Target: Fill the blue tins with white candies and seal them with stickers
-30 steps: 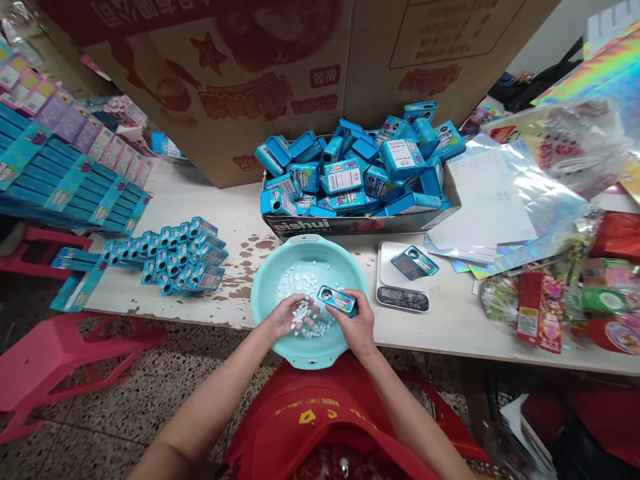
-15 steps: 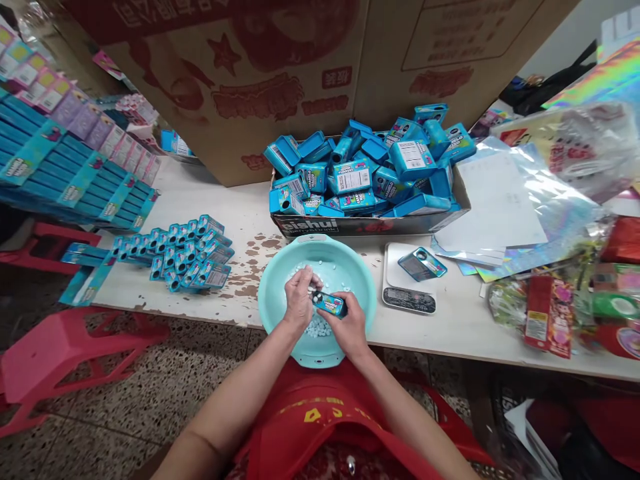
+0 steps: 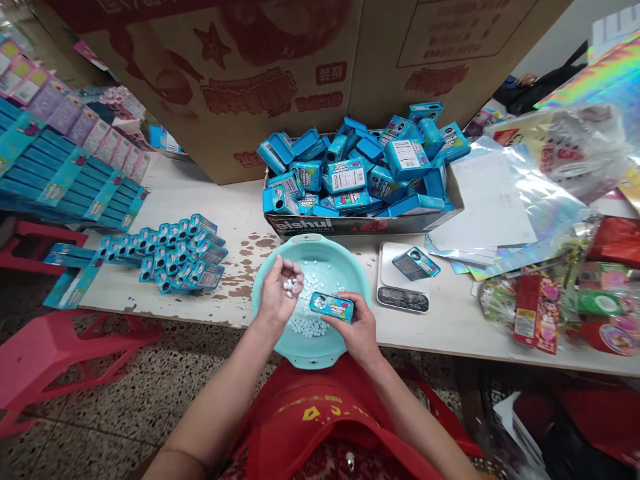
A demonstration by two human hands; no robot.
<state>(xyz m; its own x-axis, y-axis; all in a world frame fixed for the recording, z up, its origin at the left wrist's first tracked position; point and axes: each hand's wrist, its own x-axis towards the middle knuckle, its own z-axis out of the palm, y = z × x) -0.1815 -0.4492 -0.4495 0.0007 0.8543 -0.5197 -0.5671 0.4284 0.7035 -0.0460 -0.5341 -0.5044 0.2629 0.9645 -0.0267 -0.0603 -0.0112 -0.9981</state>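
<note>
A teal plastic basin sits at the table's front edge with small white candies scattered in it. My left hand hovers over the basin, palm up and cupped, with a few white candies in it. My right hand grips a small blue tin by its right end, held flat over the basin with its round opening facing left towards my left hand. The two hands are a short gap apart.
A shallow cardboard box heaped with blue tins stands behind the basin. A white scale carrying one tin is to the right. Rows of tins lie left. Shiny foil bags and packets fill the right. Red stools stand below left.
My left hand left the tin's opening, lifted and turned palm up with candies in it. My right hand levelled the tin and shifted it slightly right.
</note>
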